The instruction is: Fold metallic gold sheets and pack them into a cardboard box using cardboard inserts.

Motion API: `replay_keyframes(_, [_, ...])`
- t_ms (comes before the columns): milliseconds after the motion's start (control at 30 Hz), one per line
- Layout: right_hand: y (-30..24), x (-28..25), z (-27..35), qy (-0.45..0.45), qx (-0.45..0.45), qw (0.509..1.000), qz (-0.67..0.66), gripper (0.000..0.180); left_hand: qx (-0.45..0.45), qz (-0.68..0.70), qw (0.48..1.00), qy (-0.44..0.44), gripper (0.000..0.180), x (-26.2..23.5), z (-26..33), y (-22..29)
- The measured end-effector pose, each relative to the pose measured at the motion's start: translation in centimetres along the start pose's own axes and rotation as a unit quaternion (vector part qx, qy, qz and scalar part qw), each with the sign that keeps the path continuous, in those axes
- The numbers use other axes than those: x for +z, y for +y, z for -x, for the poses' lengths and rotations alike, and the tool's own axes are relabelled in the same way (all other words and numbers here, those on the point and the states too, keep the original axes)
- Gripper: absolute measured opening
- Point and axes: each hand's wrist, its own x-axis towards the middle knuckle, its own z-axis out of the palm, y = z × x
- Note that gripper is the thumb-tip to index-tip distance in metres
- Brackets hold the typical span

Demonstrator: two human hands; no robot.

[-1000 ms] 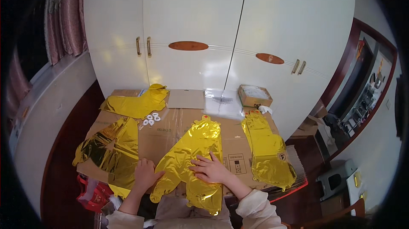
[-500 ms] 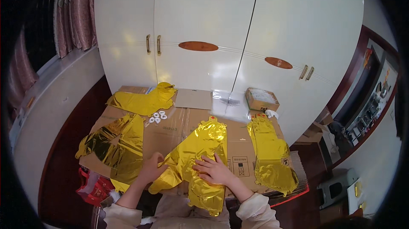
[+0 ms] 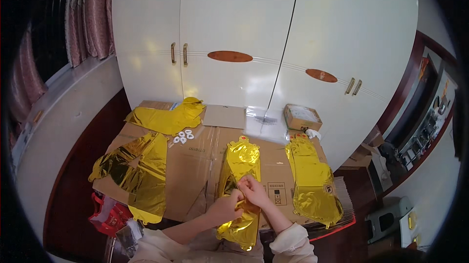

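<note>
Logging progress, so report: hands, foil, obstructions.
Left hand, right hand close together at middle gold foil; grip unclear. Near end overhangs cardboard. Right-side gold foil lies apart, not in the way.

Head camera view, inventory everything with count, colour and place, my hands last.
middle foil piece: one, gold, beneath both hands
other foil pieces: at least three, gold, left and right
cardboard: several pieces, brown, under the foil
small rings: about five, white, left of centre
plastic sheet: one, clear, far edge
open box: one, brown, far right
crumpled item: one, white, beside box
bag: one, red, lower left
wardrobe: one, white, behind
oval panels: two, brown, on wardrobe
handles: four, brass-coloured, on wardrobe
curtains: two, pink, left
stool: one, grey, lower right
doorway: one, dark red frame, right
sleeves: two, pale, lower edge
left hand: one, bare, centre
right hand: one, bare, centre, slightly farther
</note>
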Motion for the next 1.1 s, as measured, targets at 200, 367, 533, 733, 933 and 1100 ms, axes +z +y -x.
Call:
replay_keyframes(200, [1.5, -0.8, -0.5, -0.050, 0.028, 0.991, -0.121, 0.025, 0.032, 0.023, 0.999, -0.031, 0.038, 0.9, -1.3, -0.1])
replay_keyframes(367, [0.0, -1.9, 0.9, -0.031, -0.043, 0.994, 0.096, 0.020, 0.100, -0.087, 0.987, 0.093, 0.037, -1.9, -2.0, -2.8])
replay_keyframes(533, [0.1, -1.4, 1.4, 0.015, -0.116, 0.968, 0.222, 0.020, 0.119, -0.254, 0.957, 0.069, 0.056, -4.7, -4.3, -8.0])
replay_keyframes(733, [-0.1, -1.2, 1.5, 0.014, -0.115, 0.969, 0.216, 0.018, 0.071, -0.283, 0.955, -0.058, 0.080, -5.3, -5.8, -9.8])
replay_keyframes(933, [0.9, -1.3, 1.5, -0.013, -0.102, 0.966, 0.238, 0.019, 0.068, -0.274, 0.955, -0.094, 0.084, -6.0, -7.2, -10.7])
replay_keyframes(1100, [0.6, -1.3, 1.6, 0.001, -0.113, 0.968, 0.224, 0.016, 0.056, -0.276, 0.951, -0.128, 0.088, -6.7, -7.9, -10.7])
